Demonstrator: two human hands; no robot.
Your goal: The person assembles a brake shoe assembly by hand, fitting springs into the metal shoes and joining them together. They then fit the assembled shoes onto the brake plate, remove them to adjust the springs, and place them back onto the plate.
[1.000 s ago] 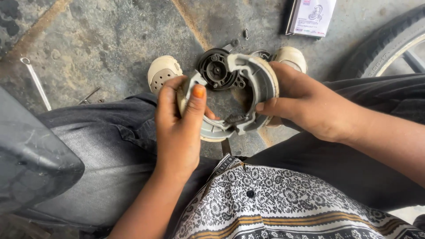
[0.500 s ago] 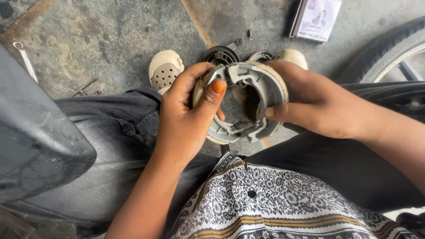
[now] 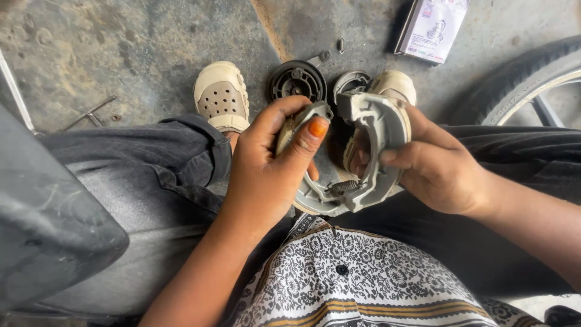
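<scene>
Left hand (image 3: 266,175) and right hand (image 3: 436,169) each clasp one grey brake shoe (image 3: 381,130), spread apart, stretching the spring (image 3: 343,186) below both grips.

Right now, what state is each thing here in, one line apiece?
Left hand: gripping the left brake shoe.
Right hand: gripping the right brake shoe.
Brake shoes: spread apart at the top, joined at the bottom.
Spring: hooked between the shoes.
Round plate: lying flat on the floor.
Small box: lying on the floor.
</scene>
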